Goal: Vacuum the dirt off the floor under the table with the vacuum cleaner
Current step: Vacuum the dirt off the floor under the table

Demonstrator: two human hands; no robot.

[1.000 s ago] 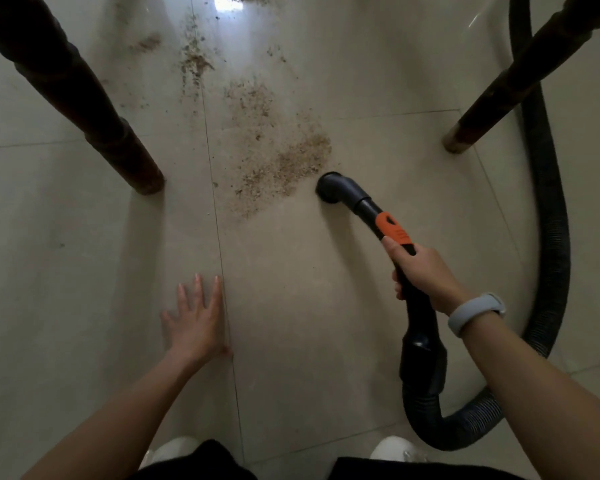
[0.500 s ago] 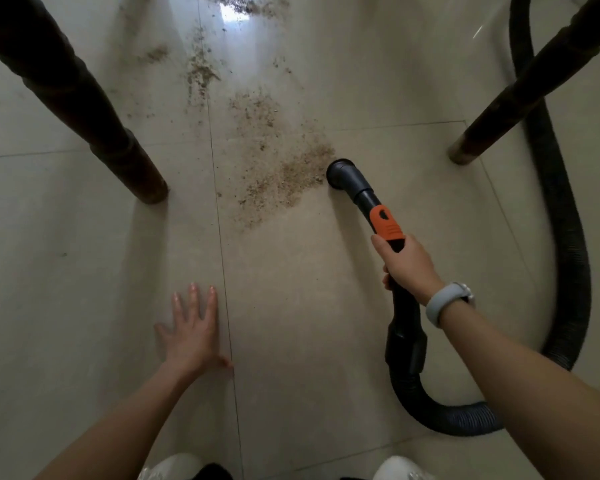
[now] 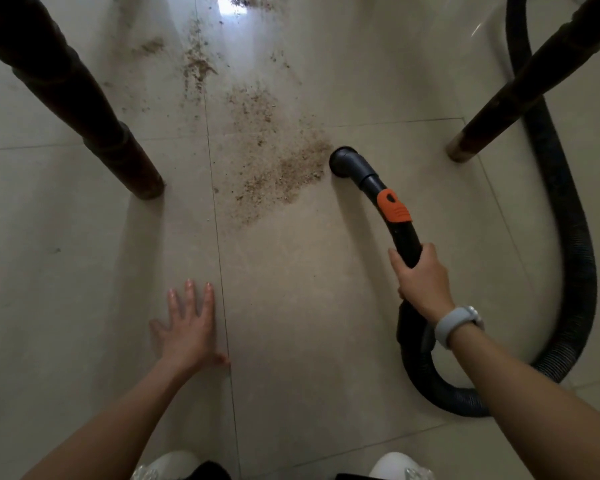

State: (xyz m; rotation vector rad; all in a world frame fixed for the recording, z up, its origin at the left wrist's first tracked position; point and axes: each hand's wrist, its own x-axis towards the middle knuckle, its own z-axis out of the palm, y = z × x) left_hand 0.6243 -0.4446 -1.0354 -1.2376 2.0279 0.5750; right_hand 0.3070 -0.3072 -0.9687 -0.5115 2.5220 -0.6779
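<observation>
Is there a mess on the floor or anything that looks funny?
Yes. Crumbly brown dirt is scattered over the pale floor tiles between two dark table legs, trailing off to the top edge. The vacuum nozzle sits at its right edge. Nothing looks broken.

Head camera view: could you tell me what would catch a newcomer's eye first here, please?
The sandy dirt spread over the pale floor tiles between two dark table legs stands out first, with smaller patches trailing toward the top of the view. Next comes the black vacuum nozzle at the patch's right edge, its tube with an orange collar gripped by the right hand. The left hand lies flat on the floor.
</observation>
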